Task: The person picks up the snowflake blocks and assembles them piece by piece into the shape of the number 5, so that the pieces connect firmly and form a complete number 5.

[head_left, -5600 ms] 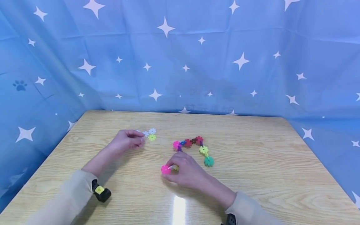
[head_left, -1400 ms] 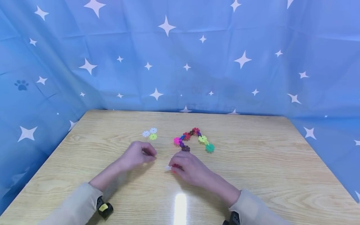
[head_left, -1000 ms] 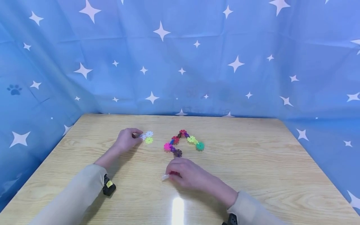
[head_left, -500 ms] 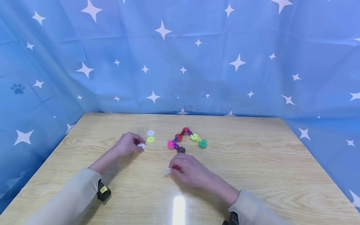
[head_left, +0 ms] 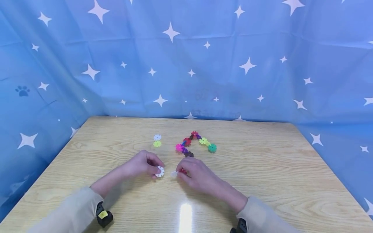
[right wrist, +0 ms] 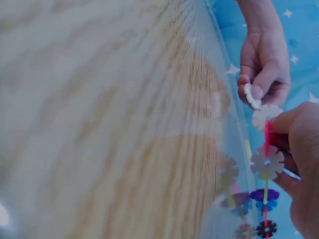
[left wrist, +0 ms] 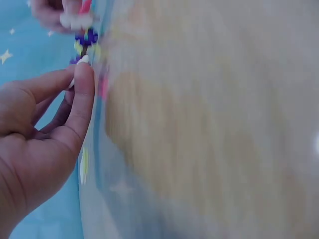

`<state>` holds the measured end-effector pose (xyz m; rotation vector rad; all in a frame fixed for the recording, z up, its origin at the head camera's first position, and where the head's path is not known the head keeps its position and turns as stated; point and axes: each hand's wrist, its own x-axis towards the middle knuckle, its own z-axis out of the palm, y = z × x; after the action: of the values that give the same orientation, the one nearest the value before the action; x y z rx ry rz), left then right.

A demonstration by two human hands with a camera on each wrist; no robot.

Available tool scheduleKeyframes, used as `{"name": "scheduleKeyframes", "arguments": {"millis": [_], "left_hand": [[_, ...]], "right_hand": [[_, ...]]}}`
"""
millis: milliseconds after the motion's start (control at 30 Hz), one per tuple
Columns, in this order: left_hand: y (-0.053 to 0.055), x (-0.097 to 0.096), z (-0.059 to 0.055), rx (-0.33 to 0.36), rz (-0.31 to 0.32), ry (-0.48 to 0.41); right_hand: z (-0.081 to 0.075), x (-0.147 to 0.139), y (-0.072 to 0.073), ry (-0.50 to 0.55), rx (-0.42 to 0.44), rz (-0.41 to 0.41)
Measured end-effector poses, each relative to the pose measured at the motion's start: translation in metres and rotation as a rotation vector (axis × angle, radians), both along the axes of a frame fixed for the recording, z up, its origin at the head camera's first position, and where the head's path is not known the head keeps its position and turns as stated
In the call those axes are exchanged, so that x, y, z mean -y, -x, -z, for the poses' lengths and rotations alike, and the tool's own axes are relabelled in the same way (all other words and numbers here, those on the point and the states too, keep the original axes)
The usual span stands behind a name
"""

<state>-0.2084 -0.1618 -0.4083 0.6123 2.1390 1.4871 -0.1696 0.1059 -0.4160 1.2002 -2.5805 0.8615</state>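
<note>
My left hand (head_left: 141, 165) pinches a white notched snowflake disc (head_left: 160, 171) between thumb and fingers, standing on edge just left of the chain's near end. My right hand (head_left: 198, 176) grips the chain of interlocked snowflake discs (head_left: 187, 141) near that end. In the right wrist view its fingertips are at an edge-on pink disc (right wrist: 267, 137), slotted between a white end disc (right wrist: 264, 117) and another white disc (right wrist: 267, 162). The held disc sits close beside the end disc, with a small gap in the head view. Part of the chain is hidden under my right hand.
A loose white disc (head_left: 157, 137) and a yellow-green disc (head_left: 157, 144) lie on the wooden table (head_left: 262, 161) beyond my left hand. The chain bends away to a green disc (head_left: 212, 148) at its far end. A blue star-patterned curtain (head_left: 131, 64) hangs behind the table.
My left hand has picked a white disc from the loose ones and brought it right and nearer, beside my right hand. A white disc now sits past the pink one at the chain's end.
</note>
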Motion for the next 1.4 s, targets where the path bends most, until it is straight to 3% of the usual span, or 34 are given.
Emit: {"name": "scheduleKeyframes", "arguments": {"millis": [200,467,700,933,1200,1400], "left_hand": [[-0.013,-0.012,-0.003,-0.003,-0.016,-0.011],[-0.017,-0.016,-0.003,0.033,-0.028,-0.050],[-0.019,-0.018,-0.004,0.115,-0.040,-0.077],[-0.021,-0.020,-0.007,0.220,-0.051,-0.116],[-0.022,-0.025,-0.011,0.261,-0.169,-0.154],[-0.018,-0.024,-0.015,0.269,-0.144,-0.145]], "right_hand": [[0.001,0.002,0.001,-0.001,-0.016,-0.011],[0.001,0.006,0.001,-0.003,-0.021,0.007],[0.001,0.005,0.000,-0.013,-0.027,-0.005],[0.000,0.005,-0.001,-0.032,-0.089,-0.025],[0.001,0.006,0.003,0.049,-0.160,-0.122],[0.003,0.006,0.003,0.118,-0.199,-0.152]]}}
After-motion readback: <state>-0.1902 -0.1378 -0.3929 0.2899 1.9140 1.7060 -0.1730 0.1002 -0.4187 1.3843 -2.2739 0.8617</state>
